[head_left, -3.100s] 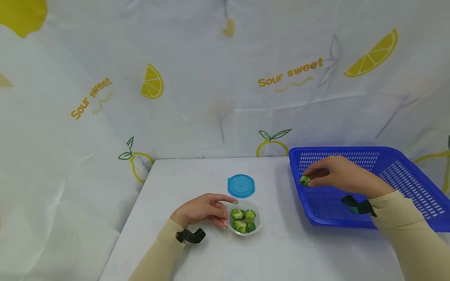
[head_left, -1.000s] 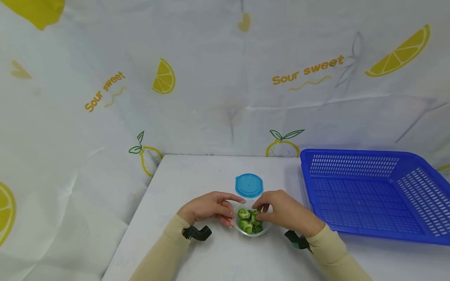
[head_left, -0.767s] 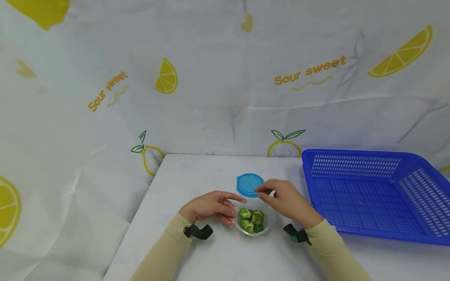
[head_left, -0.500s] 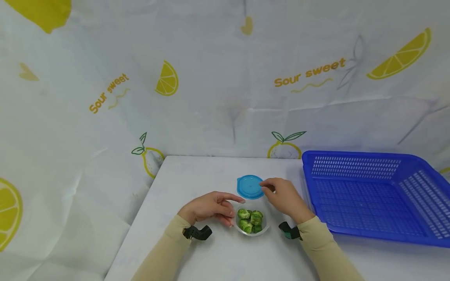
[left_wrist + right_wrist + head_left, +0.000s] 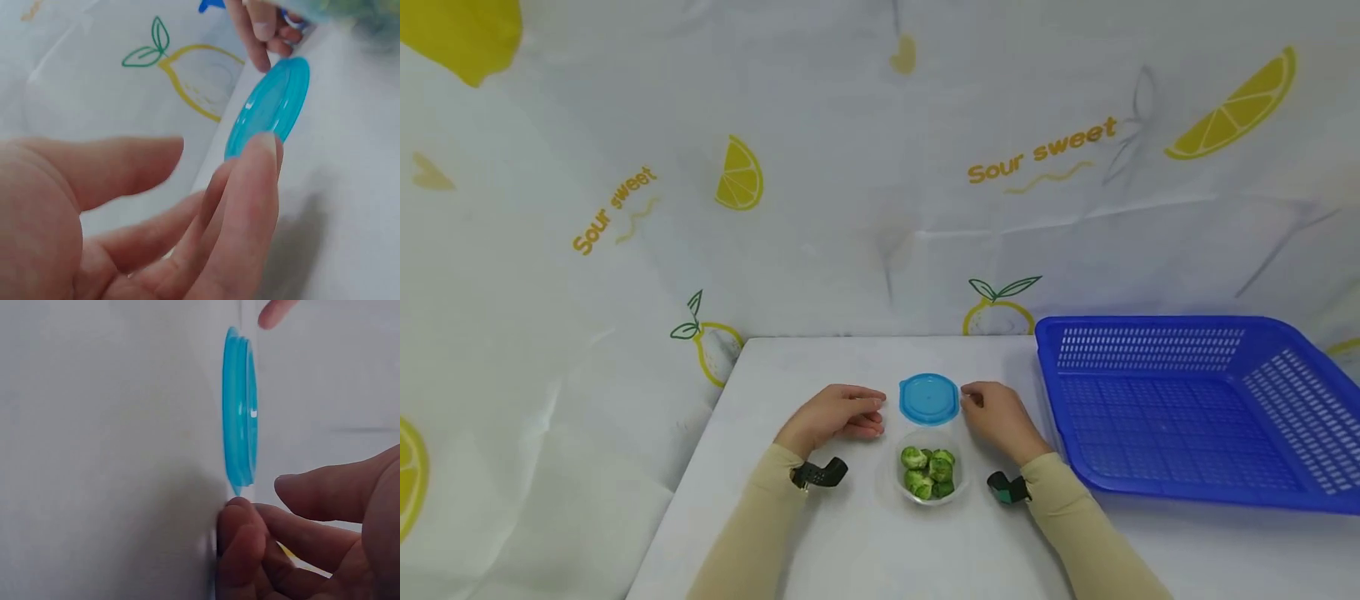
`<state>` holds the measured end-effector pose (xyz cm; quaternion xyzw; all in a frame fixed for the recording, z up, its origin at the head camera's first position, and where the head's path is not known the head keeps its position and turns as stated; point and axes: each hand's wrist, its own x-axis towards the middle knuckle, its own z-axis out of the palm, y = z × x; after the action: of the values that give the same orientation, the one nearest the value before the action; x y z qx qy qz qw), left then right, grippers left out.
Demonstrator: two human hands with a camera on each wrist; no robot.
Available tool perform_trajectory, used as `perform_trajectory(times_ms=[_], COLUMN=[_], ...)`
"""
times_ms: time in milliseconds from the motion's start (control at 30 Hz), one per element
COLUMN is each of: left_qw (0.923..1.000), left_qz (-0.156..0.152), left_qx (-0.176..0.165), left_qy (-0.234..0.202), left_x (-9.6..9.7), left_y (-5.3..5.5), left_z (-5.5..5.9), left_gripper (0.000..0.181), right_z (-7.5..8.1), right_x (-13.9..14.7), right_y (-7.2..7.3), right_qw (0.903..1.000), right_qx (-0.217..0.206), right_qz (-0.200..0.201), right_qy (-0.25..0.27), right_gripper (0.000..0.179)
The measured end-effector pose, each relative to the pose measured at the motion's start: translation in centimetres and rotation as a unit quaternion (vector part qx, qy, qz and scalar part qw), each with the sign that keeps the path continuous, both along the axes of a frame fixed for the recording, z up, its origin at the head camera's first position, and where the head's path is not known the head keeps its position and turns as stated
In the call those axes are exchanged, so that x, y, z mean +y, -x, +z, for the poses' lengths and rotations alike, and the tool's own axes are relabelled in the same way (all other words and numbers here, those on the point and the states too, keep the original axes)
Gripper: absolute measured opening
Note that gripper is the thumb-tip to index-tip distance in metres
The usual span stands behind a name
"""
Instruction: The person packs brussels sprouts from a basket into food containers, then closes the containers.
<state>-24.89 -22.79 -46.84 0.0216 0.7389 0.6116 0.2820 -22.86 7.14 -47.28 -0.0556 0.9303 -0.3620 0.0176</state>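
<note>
A blue lid (image 5: 929,399) lies flat on the white table behind a small clear bowl (image 5: 964,487) that holds several Brussels sprouts (image 5: 939,470). My left hand (image 5: 833,417) hovers left of the lid, thumb and fingers parted, with nothing in it. On the lid's other side, my right hand (image 5: 1002,419) has its fingertips at or just beside the rim; whether they touch it I cannot tell. In the right wrist view the right thumb (image 5: 325,490) stays apart from the lid (image 5: 239,412), above the bent fingers.
A large blue plastic basket (image 5: 1180,433) with perforated walls stands at the right, with no sprouts visible in it. Behind the table hangs a white cloth (image 5: 850,167) printed with lemons. The table's left edge runs just beyond the left forearm.
My right hand brought a sprout from the basket to the bowl, released it, then moved to the lid's right side. My left hand left the bowl and moved back beside the lid.
</note>
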Motion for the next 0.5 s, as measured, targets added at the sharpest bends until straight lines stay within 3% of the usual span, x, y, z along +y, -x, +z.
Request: perform_trajectory(times_ms=[233,500], left_qw=[0.9980,0.9968], left_qz=[0.057,0.072], left_qx=[-0.026,-0.016], left_qy=[0.012,0.029], left_x=[2.4,4.0], left_y=[2.2,3.1], left_z=[-1.2,-0.4], left_gripper=[0.032,0.024], right_z=[-1.6,-1.2], right_x=[0.2,0.2], right_y=[0.6,1.2], right_qw=[0.9997,0.9999], right_qx=[-0.014,0.000], right_qz=[0.017,0.011], right_qy=[0.007,0.000], right_gripper=[0.037,0.033])
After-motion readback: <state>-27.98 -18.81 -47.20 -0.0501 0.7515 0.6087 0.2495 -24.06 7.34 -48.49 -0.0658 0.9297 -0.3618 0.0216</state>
